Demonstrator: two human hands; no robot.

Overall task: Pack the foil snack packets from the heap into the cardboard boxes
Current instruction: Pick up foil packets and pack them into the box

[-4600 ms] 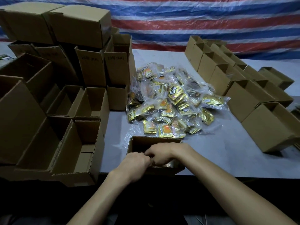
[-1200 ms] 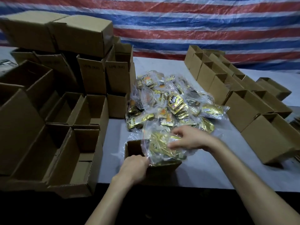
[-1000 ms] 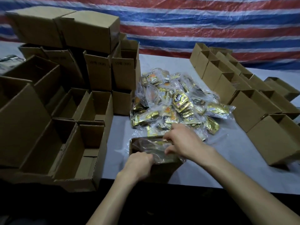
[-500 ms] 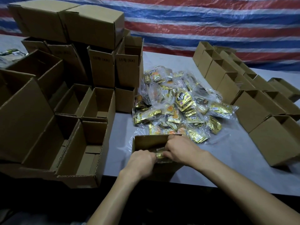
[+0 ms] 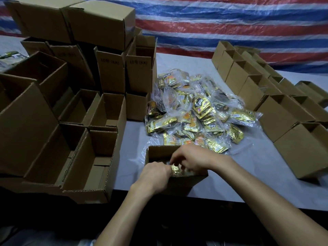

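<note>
Here, left hand [image 5: 154,174] and right hand [image 5: 192,159] both curled on a gold foil packet [image 5: 175,170], low inside the open box [image 5: 186,183]; heap of packets [image 5: 193,112] just behind that box, on the table [image 5: 257,166]

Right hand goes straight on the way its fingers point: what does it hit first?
The right hand points left and down into the open box, so most likely the gold foil packet at its fingertips first, then the left hand just beyond. Depth inside the box is unclear.
</note>
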